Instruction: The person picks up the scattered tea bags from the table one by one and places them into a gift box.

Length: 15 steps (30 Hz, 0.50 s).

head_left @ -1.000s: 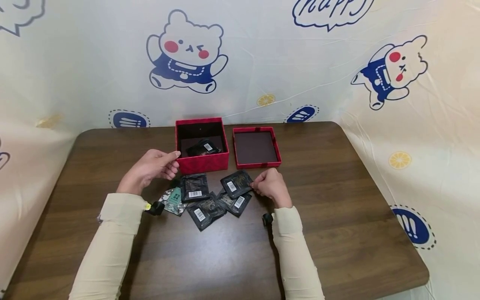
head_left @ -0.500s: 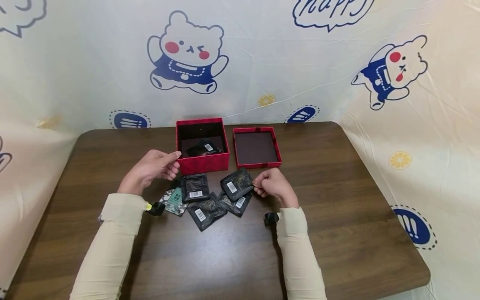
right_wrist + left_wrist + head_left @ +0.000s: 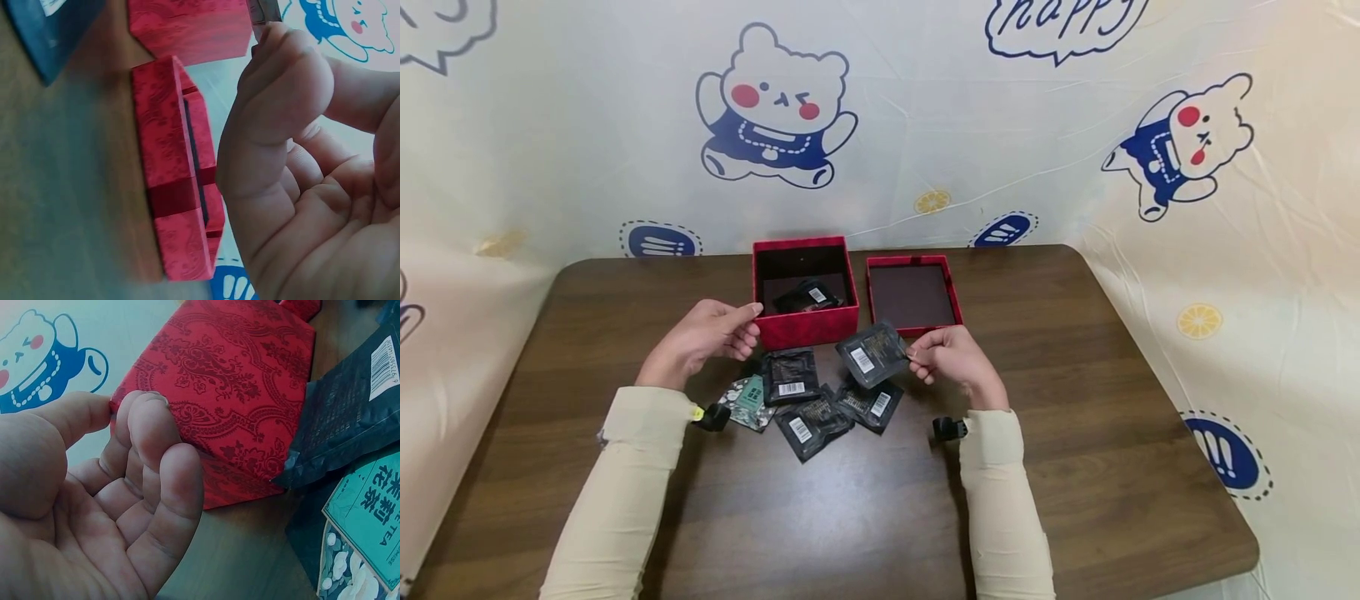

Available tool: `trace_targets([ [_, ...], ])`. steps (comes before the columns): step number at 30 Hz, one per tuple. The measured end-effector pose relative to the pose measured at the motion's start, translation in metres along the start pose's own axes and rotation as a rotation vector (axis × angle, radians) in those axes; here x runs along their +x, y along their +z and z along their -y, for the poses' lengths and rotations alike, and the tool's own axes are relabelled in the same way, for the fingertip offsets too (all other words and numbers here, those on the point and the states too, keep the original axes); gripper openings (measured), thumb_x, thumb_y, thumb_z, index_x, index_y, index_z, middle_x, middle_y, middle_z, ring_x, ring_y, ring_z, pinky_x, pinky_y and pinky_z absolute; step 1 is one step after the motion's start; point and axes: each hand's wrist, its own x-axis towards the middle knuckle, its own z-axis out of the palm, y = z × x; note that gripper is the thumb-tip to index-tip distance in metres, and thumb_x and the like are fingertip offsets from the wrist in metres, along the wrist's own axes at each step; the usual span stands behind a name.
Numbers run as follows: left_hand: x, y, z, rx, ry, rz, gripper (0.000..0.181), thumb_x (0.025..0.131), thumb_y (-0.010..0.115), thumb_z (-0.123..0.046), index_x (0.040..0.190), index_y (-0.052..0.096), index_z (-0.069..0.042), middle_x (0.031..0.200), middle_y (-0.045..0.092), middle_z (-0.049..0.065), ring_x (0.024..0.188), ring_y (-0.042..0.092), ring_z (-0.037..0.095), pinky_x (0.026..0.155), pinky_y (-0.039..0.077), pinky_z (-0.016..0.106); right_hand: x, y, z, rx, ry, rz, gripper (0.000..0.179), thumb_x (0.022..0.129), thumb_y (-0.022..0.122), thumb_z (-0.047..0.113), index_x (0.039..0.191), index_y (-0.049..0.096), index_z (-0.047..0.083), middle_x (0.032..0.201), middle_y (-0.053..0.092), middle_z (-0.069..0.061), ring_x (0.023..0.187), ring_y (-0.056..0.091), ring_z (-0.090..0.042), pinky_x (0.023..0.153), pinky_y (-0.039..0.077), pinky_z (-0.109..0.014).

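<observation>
My left hand (image 3: 711, 333) holds the near left corner of an open red box (image 3: 808, 328), thumb at the rim and fingers curled against the wall; the left wrist view shows the box's paisley pattern (image 3: 219, 381). Inside the box lies a black packet (image 3: 808, 296) with a barcode label. Between thumb and fingertips, my right hand (image 3: 957, 360) pinches the right edge of a black tea bag packet (image 3: 874, 354), raised and tilted above another black packet (image 3: 871, 404). In the right wrist view only a small piece of the pinched packet (image 3: 265, 11) shows past my fingers.
Beside the box, the red lid (image 3: 913, 292) lies with its hollow side up. Two more black packets (image 3: 792, 375) and a green-labelled jasmine tea packet (image 3: 749, 402) lie in front of the box on the wooden table (image 3: 850, 533). A printed cloth (image 3: 910, 125) hangs behind.
My right hand has lifted the black tea bag packet off the one beneath and moved slightly right and up. The left hand stays at the box corner.
</observation>
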Motion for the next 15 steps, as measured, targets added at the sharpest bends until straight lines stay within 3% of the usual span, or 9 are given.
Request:
trace_targets([
  [15, 0.001, 0.000, 0.002, -0.010, 0.004, -0.001, 0.050, 0.104, 0.058, -0.035, 0.102, 0.063, 0.015, 0.084, 0.067, 0.019, 0.063, 0.064, 0.019, 0.069, 0.060, 0.032, 0.005, 0.004, 0.021, 0.071, -0.062, 0.031, 0.011, 0.094, 0.064, -0.004, 0.098, 0.068, -0.013, 0.075, 0.068, -0.016, 0.058, 0.063, -0.018, 0.059, 0.058, -0.029],
])
